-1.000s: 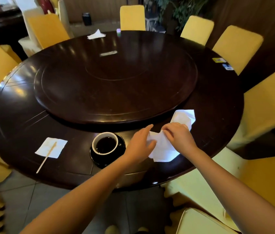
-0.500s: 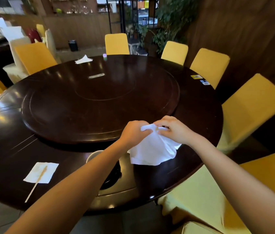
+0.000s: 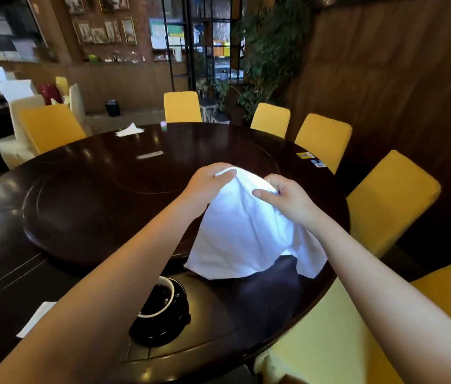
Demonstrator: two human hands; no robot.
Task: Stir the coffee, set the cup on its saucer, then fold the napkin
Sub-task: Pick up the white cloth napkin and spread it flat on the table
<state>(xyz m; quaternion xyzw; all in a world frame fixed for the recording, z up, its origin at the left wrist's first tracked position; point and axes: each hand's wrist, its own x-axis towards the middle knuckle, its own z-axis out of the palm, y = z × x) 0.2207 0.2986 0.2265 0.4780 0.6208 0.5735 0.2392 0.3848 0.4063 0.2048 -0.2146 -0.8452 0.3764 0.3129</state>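
A white cloth napkin (image 3: 243,234) hangs open above the dark round table (image 3: 94,195), its lower edge near the tabletop. My left hand (image 3: 207,184) pinches its top edge on the left. My right hand (image 3: 285,198) grips the top edge on the right, thumb lying across the cloth. Near the table's front edge a black cup (image 3: 163,297) of coffee with a white inside sits on a black saucer (image 3: 169,331), partly hidden by my left forearm.
A small white paper napkin (image 3: 36,317) lies at the front left, half hidden by my arm. Another crumpled tissue (image 3: 129,131) lies at the far side. Yellow chairs (image 3: 390,198) ring the table. A raised turntable (image 3: 102,214) fills its middle.
Both hands have lifted the napkin off the table and spread it so it hangs open. The view has tilted up, and the cup now sits lower in the frame.
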